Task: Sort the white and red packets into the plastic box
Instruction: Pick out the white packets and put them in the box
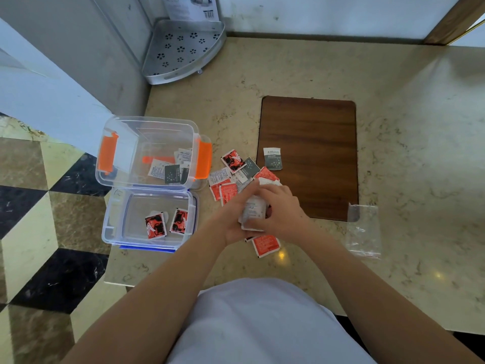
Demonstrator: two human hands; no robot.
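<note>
A pile of red packets (226,192) and white packets (220,176) lies on the marble counter, just right of two clear boxes. The orange-latched plastic box (112,177) holds several white and grey packets (160,168). The blue-rimmed box (110,222) in front of it holds two red-and-black packets (155,226). My left hand (231,219) and my right hand (282,215) meet over the pile and together grip a small stack of white packets (253,211). One red packet (265,245) lies under my wrists. A lone white-grey packet (273,158) rests on the brown mat.
A brown wooden mat (315,132) lies to the right of the pile. An empty clear plastic bag (363,229) sits at its lower right. A metal corner shelf (181,48) stands at the back. The counter's edge drops to a tiled floor (39,219) on the left.
</note>
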